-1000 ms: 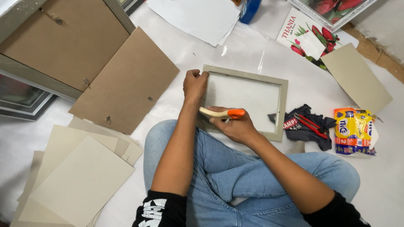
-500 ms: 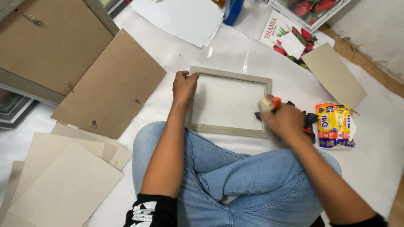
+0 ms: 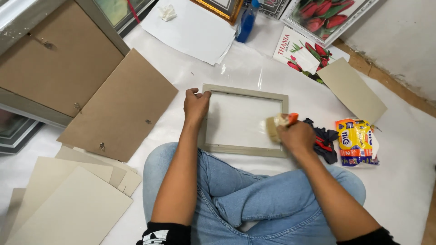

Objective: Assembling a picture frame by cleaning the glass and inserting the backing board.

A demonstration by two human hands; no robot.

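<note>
Both hands are working on a pale grey rectangular picture frame (image 3: 244, 119) lying face down on the white-covered floor (image 3: 408, 181), just in front of the person's crossed legs in blue jeans (image 3: 254, 199). Left hand (image 3: 196, 105) is pressing down on the frame's upper left corner, fingers curled over the rail and holding nothing else. Right hand (image 3: 297, 136) is closed around a small cream-handled tool with an orange end (image 3: 280, 122), its tip sitting at the frame's right rail; what the tool is cannot be told.

Judged from this, the step in hand is working along the frame's inner edge while the other hand is steadying it. The next move appears to call for firm downward pressure at the corner and a controlled, short stroke, so the tool is not slipping onto the pane.

Lying nearby: a brown hardboard backing panel (image 3: 119, 107) to the left, a stack of beige boards (image 3: 68, 204), a dark cloth (image 3: 324, 138) and a yellow snack packet (image 3: 355, 140) to the right.
</note>
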